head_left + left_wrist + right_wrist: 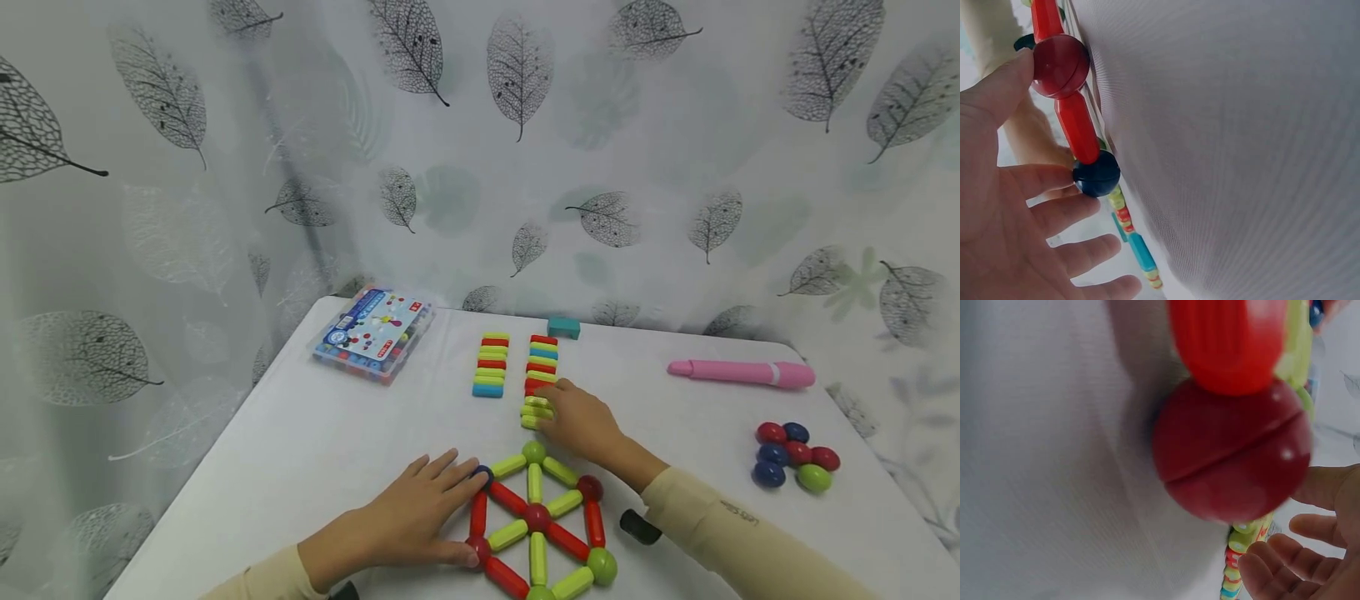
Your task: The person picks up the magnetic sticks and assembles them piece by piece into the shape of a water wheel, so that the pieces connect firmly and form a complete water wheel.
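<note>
My right hand (577, 421) covers the near end of the right rod row (542, 367); I cannot tell whether it grips a rod. The frame (536, 521) is cut off at the bottom edge. The box (373, 333) print is too small to read.

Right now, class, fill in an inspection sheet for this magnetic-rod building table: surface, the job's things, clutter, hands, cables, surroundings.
Surface: white table, flat and covered in cloth.
Job's things: rod-and-ball frame lying flat at the near edge; two rows of loose rods behind it; cluster of loose balls to the right.
Clutter: plastic kit box far left, pink pen-like tool far right, small teal block, dark object by the right sleeve.
Hands: left hand rests on the frame's left side, fingers straight; right hand is at the near end of the right rod row, grip hidden.
Cables: nothing seen.
Surroundings: leaf-print curtain behind.
</note>
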Demonstrator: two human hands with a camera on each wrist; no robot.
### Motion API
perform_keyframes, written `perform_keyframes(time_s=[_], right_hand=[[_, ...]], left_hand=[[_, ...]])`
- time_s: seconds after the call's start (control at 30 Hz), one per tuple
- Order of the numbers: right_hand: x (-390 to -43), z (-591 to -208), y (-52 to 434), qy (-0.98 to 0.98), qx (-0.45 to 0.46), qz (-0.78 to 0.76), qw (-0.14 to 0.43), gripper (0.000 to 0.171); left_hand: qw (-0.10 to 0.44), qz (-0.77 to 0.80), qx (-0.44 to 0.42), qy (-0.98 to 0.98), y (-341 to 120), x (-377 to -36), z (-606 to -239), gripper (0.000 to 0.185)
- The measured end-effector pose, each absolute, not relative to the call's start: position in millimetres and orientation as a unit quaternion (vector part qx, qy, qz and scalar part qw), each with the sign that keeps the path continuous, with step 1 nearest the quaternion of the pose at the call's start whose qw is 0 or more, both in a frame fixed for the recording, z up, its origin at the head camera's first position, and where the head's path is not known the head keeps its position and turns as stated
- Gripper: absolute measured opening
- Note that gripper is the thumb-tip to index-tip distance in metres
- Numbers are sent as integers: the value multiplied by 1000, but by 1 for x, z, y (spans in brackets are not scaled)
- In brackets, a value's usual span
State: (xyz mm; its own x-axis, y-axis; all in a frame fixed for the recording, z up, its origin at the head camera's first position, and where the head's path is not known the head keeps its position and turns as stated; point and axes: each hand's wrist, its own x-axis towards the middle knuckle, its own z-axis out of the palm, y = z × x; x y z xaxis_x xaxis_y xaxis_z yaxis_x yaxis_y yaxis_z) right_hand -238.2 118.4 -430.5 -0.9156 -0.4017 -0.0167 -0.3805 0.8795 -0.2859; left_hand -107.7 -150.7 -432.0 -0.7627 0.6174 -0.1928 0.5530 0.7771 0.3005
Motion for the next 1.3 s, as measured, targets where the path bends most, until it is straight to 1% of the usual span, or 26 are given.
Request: perform_keyframes(time_s=[0.1, 0.3, 0.53, 0.67, 0.83, 1.1, 1.2, 1.3], right_hand=[[-246, -427, 122, 965, -175, -189, 47, 49], [-258, -423, 127, 957, -169, -223, 77, 46], [-252, -428, 124, 950, -168, -244, 101, 28], [-245, -432, 120, 953, -184, -226, 88, 23], [-241, -439, 117, 962, -182, -190, 71, 23], [-237, -440, 115, 967, -206, -144, 45, 22], [-237, -439, 117, 966, -209, -145, 51, 19], [-238, -434, 124, 960, -197, -183, 78, 18]], left_hand=[[144, 114, 312, 932, -151, -108, -432, 93], [148, 114, 309, 933, -151, -109, -434, 93], [151, 113, 311, 932, -149, -109, -433, 93], [152, 114, 308, 932, -149, -108, -431, 93], [148, 112, 311, 932, -150, -108, -432, 93], [143, 109, 316, 931, -150, -109, -432, 93], [145, 108, 315, 932, -150, -109, -432, 93], [148, 108, 313, 932, -150, -109, -431, 93]])
